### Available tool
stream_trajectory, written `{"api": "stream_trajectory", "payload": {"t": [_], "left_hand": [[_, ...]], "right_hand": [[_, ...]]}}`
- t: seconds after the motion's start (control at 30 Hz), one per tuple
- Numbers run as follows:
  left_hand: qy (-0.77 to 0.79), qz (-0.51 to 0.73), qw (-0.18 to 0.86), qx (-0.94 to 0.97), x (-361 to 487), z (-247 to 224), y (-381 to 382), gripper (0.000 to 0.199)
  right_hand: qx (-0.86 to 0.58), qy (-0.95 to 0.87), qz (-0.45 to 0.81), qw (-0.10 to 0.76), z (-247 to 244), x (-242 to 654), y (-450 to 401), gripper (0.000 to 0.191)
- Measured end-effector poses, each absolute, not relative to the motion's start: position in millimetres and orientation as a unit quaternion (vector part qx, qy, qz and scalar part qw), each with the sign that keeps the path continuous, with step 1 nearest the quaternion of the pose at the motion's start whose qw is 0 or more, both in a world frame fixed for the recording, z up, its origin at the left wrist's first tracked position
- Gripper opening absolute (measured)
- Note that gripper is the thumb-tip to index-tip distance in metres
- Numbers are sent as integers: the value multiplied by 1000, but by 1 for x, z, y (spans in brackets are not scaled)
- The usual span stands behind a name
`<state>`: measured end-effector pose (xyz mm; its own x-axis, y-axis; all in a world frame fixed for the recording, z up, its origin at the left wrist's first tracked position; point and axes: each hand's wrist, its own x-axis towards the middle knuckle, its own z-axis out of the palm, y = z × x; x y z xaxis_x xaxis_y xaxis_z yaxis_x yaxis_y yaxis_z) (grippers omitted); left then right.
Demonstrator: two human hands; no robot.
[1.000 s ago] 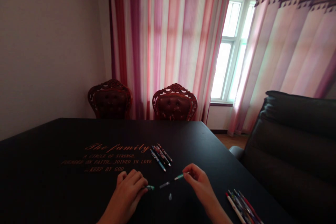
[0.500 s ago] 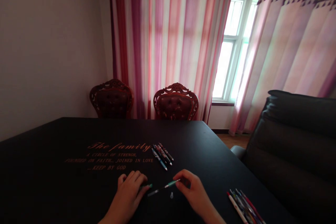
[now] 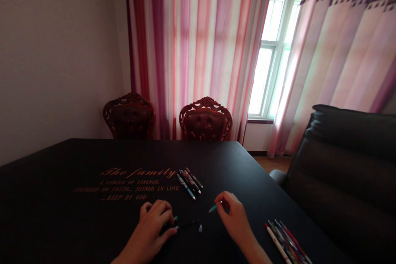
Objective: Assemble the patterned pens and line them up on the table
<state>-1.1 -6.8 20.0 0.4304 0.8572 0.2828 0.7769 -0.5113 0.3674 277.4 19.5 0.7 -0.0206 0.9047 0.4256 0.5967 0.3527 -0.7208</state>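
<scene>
With the small clear piece (image 3: 200,228) taken as the centre of the dial and twelve pointing away from the person, the left hand (image 3: 157,222) is seen at nine o'clock. Its thumb is spread apart from the forefinger and is touched by the near end of a thin dark refill (image 3: 187,223); whether the refill is gripped there cannot be told. A green pen part (image 3: 176,218) is mostly hidden by the left fingers, so the hold on it cannot be made out. The refill is pointed from the left thumb towards the clear piece, with its far tip just beside it.

At two o'clock, the right hand (image 3: 230,212) is raised, its thumb and forefinger clamped on a teal pen part (image 3: 212,208), which is pointed towards eight o'clock and is held apart from the refill.

Several pens (image 3: 189,182) are laid side by side on the black tabletop (image 3: 102,231) between eleven and twelve o'clock. A second group of pens (image 3: 286,240) is placed just past three. Gold lettering (image 3: 139,173) is printed at ten o'clock, and a carved chair (image 3: 206,123) is stood beyond the far edge at twelve.
</scene>
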Motion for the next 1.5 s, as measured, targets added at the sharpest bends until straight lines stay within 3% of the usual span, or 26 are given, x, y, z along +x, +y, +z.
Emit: {"api": "stream_trajectory", "payload": {"t": [0.13, 0.3, 0.43, 0.63, 0.77, 0.93, 1.07, 1.2, 1.5], "left_hand": [[504, 229, 81, 829, -8, 14, -3, 11], [520, 221, 82, 821, -13, 9, 1, 11], [515, 226, 91, 822, -8, 14, -1, 5], [466, 275, 120, 832, 7, 16, -12, 16], [443, 314, 221, 810, 17, 13, -18, 19], [390, 387, 438, 711, 27, 11, -19, 37], [341, 416, 554, 636, 33, 13, -21, 49], [323, 418, 601, 600, 34, 10, -22, 56], [297, 414, 625, 591, 34, -1, -17, 47]], "right_hand": [[-542, -739, 131, 379, -6, 273, 18, 16], [-540, -734, 148, 384, -5, 270, 16, 14], [-531, -712, 202, 413, 2, 270, 15, 11], [-482, -666, 352, 448, 5, 254, 4, 21], [-457, -642, 419, 451, 5, 243, -4, 29], [-423, -621, 488, 444, 4, 240, -7, 37], [-383, -602, 536, 450, 1, 232, -11, 42], [-337, -590, 586, 442, -2, 224, -15, 45], [-409, -589, 529, 454, -7, 226, -16, 41]]}}
